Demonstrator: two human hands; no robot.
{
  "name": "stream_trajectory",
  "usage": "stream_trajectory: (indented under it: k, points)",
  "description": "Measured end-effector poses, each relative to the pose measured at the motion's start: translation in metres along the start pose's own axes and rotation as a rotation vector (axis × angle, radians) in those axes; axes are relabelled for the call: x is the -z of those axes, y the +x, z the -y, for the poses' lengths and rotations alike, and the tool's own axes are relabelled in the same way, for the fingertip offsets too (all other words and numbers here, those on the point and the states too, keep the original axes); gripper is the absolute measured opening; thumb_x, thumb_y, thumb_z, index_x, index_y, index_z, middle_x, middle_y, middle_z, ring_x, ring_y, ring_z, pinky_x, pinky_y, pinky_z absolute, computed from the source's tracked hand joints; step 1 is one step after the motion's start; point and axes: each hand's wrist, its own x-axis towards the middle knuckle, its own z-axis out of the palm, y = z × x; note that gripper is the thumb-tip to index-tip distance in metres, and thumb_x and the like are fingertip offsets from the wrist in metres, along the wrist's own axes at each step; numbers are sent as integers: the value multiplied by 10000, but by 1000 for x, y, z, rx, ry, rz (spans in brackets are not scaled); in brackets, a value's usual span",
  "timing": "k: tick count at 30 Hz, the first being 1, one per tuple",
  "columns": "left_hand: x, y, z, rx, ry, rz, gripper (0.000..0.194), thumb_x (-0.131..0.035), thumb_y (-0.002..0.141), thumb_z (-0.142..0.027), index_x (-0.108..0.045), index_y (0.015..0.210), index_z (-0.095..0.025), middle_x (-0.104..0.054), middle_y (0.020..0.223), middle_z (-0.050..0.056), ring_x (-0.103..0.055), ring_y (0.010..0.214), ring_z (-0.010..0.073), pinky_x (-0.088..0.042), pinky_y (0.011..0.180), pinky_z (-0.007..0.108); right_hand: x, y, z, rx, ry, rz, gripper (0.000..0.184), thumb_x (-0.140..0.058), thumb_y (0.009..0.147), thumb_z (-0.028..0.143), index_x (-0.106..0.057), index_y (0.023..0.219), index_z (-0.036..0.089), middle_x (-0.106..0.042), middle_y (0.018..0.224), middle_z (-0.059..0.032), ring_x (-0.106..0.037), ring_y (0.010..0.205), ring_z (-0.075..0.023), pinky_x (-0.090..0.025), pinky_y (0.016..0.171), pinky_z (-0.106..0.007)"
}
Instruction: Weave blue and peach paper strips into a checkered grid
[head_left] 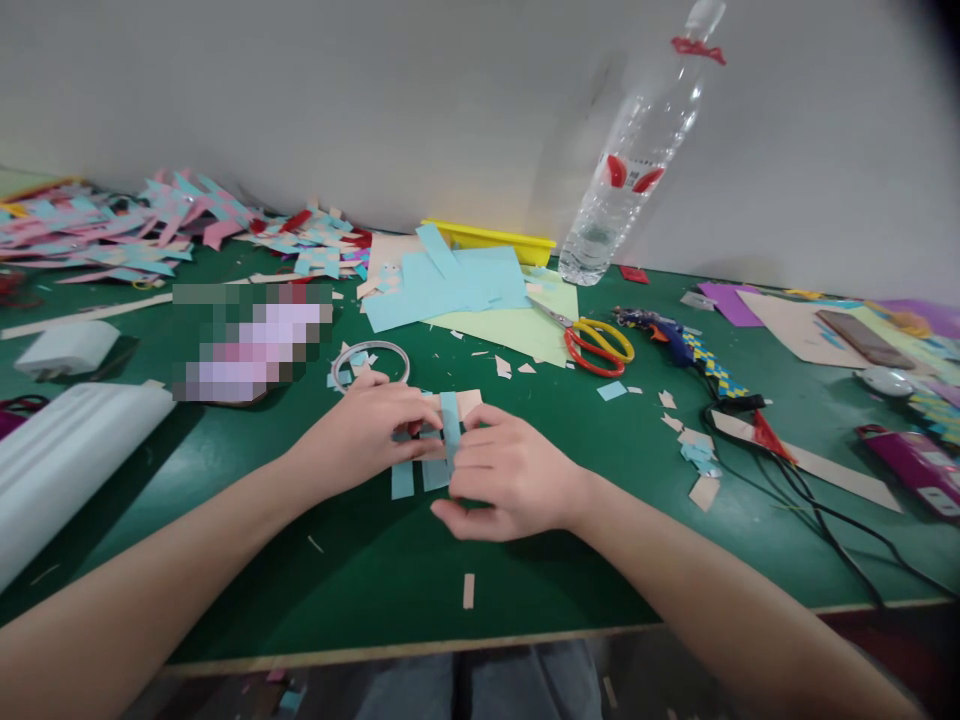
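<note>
Crossing light blue and pale peach paper strips (pixel 403 480) lie on the green table in front of me. My left hand (pixel 386 420) is over their left side, thumb and fingers drawn together on the strips. On the other side, my right hand (pixel 514 475) has curled fingers at an upright light blue paper strip (pixel 450 415), which it pinches along its right edge. The peach strip's end (pixel 469 404) sticks out above my right fingers. Just behind my left hand lies a roll of clear tape (pixel 407 362). My fingers hide part of where the strips cross.
Scissors (pixel 596 345) with red and yellow handles lie behind my hands, beside blue paper sheets (pixel 465 285). A plastic water bottle (pixel 630 160) stands at the wall. Woven paper strips (pixel 142 225) are heaped at far left. Black cables (pixel 814 500) and scraps lie right.
</note>
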Motion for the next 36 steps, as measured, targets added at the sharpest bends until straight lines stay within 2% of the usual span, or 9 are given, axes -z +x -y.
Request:
stream_trajectory:
  k: [3,7,9,12,17,20,24,31,36]
  points:
    - [-1,1,1,19,-14,9,281,-602,905,-505,-692,876,-240,-660,730,-36,-564,647,147,-297,763,353,2,-2,-7,-96,-42,-104,387,-479,931,245,-535,551,194,-561,512,44,-436,517,-93,-387,738,-295]
    - [0,-1,3,19,-13,-7,362,-502,956,-540,-695,900,-238,-658,728,-28,-585,667,159,-316,757,352,3,-6,-17,-222,-131,-100,354,-467,943,223,-566,605,194,-584,547,21,-487,555,-113,-393,791,-327]
    - [3,-2,4,43,-1,-67,405,-428,992,-528,-694,949,-226,-669,772,-6,-614,756,184,-346,784,358,4,-7,-22,-279,-112,-93,273,-478,938,216,-623,710,184,-651,645,-4,-552,627,-132,-406,820,-339]
    - [7,-4,4,71,33,-158,433,-390,1006,-514,-688,964,-202,-697,922,47,-626,923,226,-404,822,362,7,-9,-27,-320,-22,-48,179,-521,935,270,-666,923,166,-725,900,-62,-636,852,-185,-431,862,-355]
    - [10,-8,3,129,107,-190,431,-377,1008,-508,-671,990,-193,-693,1039,80,-633,995,245,-478,808,356,8,-11,-28,-257,91,77,294,-581,925,401,-656,1079,162,-705,1129,-96,-610,1090,-230,-402,1017,-406]
    - [10,-11,5,155,162,-198,425,-363,1010,-496,-667,986,-200,-697,1065,88,-641,995,259,-489,828,388,7,-10,-24,-238,115,154,337,-581,923,446,-643,1126,184,-695,1201,-81,-572,1190,-235,-275,1147,-460]
    - [8,-11,11,177,151,-162,353,-413,995,-436,-674,1018,-201,-704,1085,100,-628,1034,280,-476,884,435,5,-7,-17,-202,140,244,408,-579,920,492,-619,1180,180,-686,1237,-73,-526,1268,-230,-152,1205,-484]
    - [2,-9,17,125,90,-101,381,-406,1001,-448,-664,1141,-205,-710,1161,86,-601,1114,279,-435,957,449,1,-5,-14,-163,116,268,396,-560,934,500,-625,1158,180,-681,1233,-76,-536,1202,-232,-261,1141,-449]
    - [5,-8,12,111,79,-38,378,-390,1011,-465,-671,1075,-221,-727,1102,58,-628,1042,254,-404,922,425,3,-4,-14,-165,125,276,361,-567,936,473,-623,1139,178,-673,1226,-70,-535,1199,-220,-251,1149,-450]
